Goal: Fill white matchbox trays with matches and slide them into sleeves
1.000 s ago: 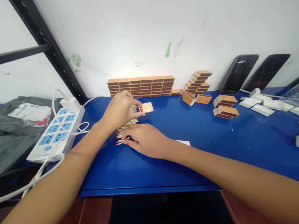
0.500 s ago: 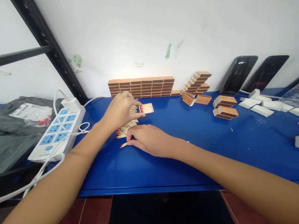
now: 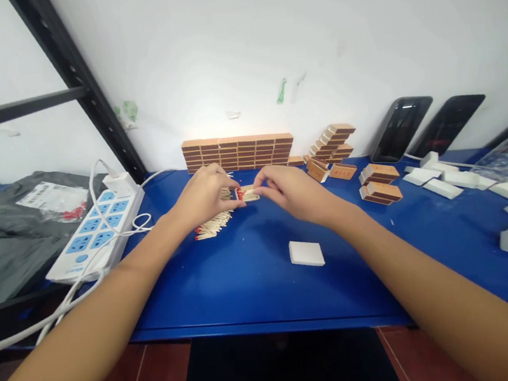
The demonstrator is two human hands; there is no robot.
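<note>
My left hand (image 3: 205,195) grips the left end of a small white matchbox tray (image 3: 255,199) between thumb and fingers. Red-tipped matches (image 3: 248,192) lie in the tray. Over its right end, my right hand (image 3: 298,193) pinches matches by their plain ends, their heads pointing left. A loose pile of matches (image 3: 214,225) lies on the blue table (image 3: 228,285), partly hidden beneath my left hand. Nearer the front edge is a white box (image 3: 306,253), lying flat and apart from both hands.
Brown matchboxes stand in a stacked wall (image 3: 238,152) at the back. To the right are a leaning matchbox stack (image 3: 333,143), more matchboxes (image 3: 379,183), two dark phones (image 3: 400,130) and white boxes (image 3: 459,178). A power strip (image 3: 97,226) with white cables lies left.
My right hand has moved up and right from beside the pile to the tray, bringing matches with it. The white box it covered now shows. My left hand stays at the tray.
</note>
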